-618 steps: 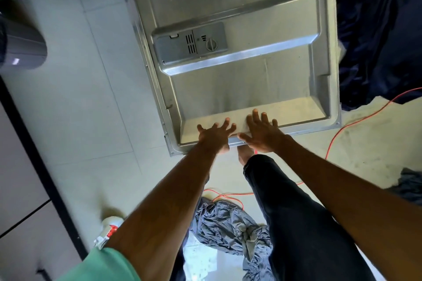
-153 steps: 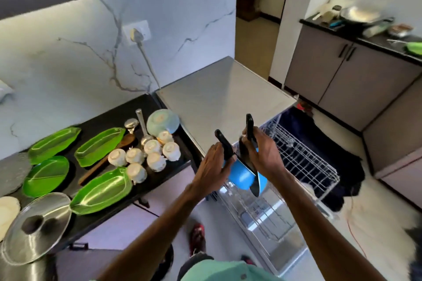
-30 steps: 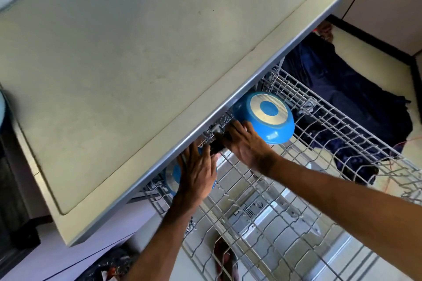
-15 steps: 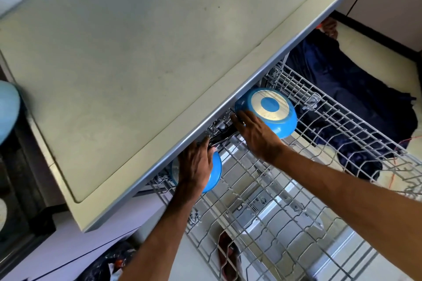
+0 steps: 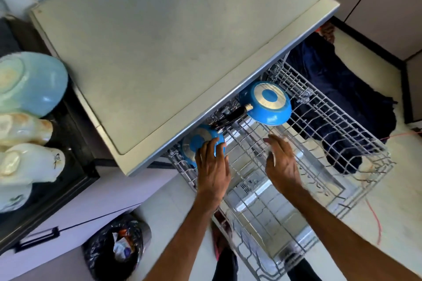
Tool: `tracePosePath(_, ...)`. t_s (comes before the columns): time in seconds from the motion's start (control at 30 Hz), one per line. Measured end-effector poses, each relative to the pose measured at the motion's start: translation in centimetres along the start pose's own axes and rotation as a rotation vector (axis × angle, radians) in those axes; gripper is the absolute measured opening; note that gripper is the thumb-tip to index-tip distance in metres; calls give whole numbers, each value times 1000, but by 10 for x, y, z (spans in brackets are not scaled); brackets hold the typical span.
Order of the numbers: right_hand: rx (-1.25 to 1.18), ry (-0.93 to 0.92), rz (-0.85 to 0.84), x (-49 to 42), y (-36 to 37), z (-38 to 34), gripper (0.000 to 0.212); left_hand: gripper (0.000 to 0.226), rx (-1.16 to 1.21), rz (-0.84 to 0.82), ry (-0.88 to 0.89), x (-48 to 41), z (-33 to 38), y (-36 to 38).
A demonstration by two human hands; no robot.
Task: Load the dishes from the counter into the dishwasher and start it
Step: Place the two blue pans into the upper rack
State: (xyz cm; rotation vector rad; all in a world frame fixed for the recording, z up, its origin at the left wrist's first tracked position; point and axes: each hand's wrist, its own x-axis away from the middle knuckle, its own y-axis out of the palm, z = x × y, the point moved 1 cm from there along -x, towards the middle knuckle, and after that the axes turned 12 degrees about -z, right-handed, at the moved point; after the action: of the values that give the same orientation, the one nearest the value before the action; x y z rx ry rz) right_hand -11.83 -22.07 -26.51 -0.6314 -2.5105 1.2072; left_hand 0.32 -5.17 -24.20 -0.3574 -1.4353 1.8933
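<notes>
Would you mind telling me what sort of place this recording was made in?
Most likely a home kitchen: a dishwasher with its wire rack pulled out and holding a blue pan, pale cups and a bowl on the dark counter beside it.

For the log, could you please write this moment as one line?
left hand: rests on small blue pan in white wire rack | right hand: open, above rack | larger blue frying pan: inverted in rack
</notes>
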Motion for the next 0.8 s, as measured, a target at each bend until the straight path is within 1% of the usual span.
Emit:
tracePosePath(0.1,-7,-10,-14,27,-24,-37,42,38,63,-45,30,31,10,-33)
tracePosePath(0.27,46,-90,41,65,-61,-111,41,25,153,-14,164,97,22,-103)
tracePosePath(0.33,63,-76,48,76,-75,-141,36,22,172,-24,193,120,24,-124)
tracePosePath(0.4,59,-107,71,84,-89,-173,35,19,179,-29,211,145,24,-148)
tracePosePath(0.47,55,-176,129,87,-100,-202,36,18,201,-1,230,167,22,-171)
tracePosePath(0.53,60,-218,138,89,-108,-225,34,15,242,61,252,187,22,-189)
tracePosePath(0.63,71,-298,157,97,-121,-253,34,11,222,123,213,215,23,-218)
tracePosePath(0.73,58,-393,142,107,-133,-277,33,14,196,114,122,239,20,-236)
tracePosePath(0.8,50,-401,109,117,-143,-294,33,20,184,90,80,259,19,-247)
